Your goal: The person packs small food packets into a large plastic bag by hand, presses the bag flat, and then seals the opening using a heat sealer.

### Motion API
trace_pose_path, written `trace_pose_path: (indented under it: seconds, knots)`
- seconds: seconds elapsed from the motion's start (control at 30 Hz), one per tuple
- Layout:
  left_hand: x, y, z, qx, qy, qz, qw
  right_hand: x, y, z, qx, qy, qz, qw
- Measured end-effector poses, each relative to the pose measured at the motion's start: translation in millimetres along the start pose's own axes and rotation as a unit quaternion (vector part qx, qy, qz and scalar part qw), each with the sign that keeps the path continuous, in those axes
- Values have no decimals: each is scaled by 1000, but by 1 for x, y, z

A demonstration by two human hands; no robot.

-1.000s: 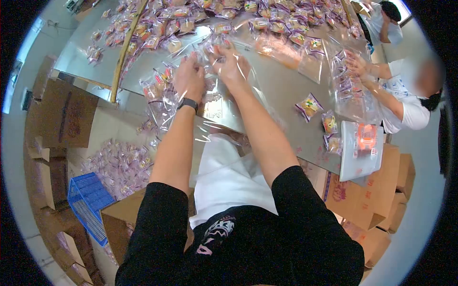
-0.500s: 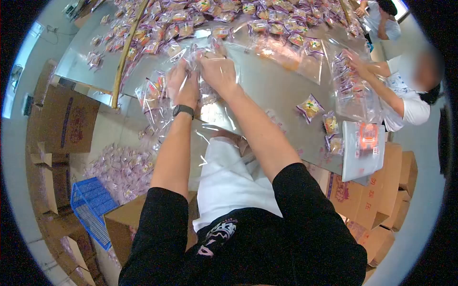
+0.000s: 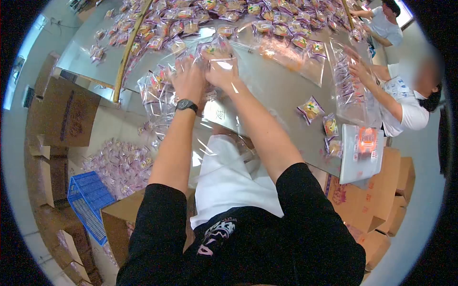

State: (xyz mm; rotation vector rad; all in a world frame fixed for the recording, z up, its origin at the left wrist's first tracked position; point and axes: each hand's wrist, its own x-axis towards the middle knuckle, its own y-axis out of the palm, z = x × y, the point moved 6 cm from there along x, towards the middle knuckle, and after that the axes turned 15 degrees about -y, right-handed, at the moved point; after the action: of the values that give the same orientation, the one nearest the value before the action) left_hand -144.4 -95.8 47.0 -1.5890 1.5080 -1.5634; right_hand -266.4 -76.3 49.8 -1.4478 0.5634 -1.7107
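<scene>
A large clear plastic bag [image 3: 155, 102] with several wrapped pastries inside lies at the near edge of the metal table. My left hand [image 3: 189, 80] rests on its plastic with the fingers stretched out and slightly apart. Close beside it, my right hand [image 3: 220, 71] is under a shiny layer of the film. Its fingers are curled at a wrapped pastry [image 3: 210, 49] in purple-edged packaging; glare partly hides the fingertips.
A heap of wrapped pastries [image 3: 191, 24] covers the far table, beside a wooden strip [image 3: 128, 50]. Loose packets [image 3: 311, 110] and a stack of flat bags [image 3: 361, 155] lie right. A co-worker [image 3: 403, 102] handles another filled bag [image 3: 350, 88]. A blue basket [image 3: 93, 195] and cartons [image 3: 64, 114] stand left.
My left hand's fingers have spread from a closer grip on the plastic. The wrapped pastry at my right hand shows more clearly. The co-worker's hands have shifted slightly.
</scene>
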Motion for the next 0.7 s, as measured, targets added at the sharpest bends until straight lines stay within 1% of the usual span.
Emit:
trace_pose_path:
  seconds: [0.07,0.1,0.17,0.2,0.23,0.3,0.33,0.4,0.43,0.5,0.57,0.6,0.67,0.7]
  knots:
    - [12,15,0,-71,-29,92,993,1,-7,1,1,14,27,1000]
    - [11,10,-3,-36,-10,73,997,3,-16,4,1,24,41,999]
    - [11,-6,-15,30,32,32,999,14,-22,-1,0,51,165,985]
    - [11,-9,-21,62,53,12,997,14,-24,-4,20,65,183,981]
    - [13,-4,-18,53,23,31,998,14,-25,-7,39,81,200,976]
    - [15,2,-16,85,21,16,996,17,-31,-8,121,103,146,977]
    - [20,4,-15,101,19,4,995,20,-32,-11,88,118,160,976]
    - [22,11,-13,87,-2,2,996,19,-27,-15,27,151,189,970]
    - [22,15,-11,82,-12,2,997,23,-23,-12,-9,110,177,978]
    - [21,16,-8,99,0,-4,995,25,-13,-7,-81,30,154,984]
    - [16,14,-9,100,3,4,995,20,-4,-3,-153,-8,129,980]
    - [18,18,-7,109,9,22,994,21,-1,-2,-190,-32,116,974]
    - [21,26,0,125,19,58,990,23,10,-7,-189,-45,144,970]
    - [20,27,2,106,9,41,994,22,14,-6,-187,-50,158,968]
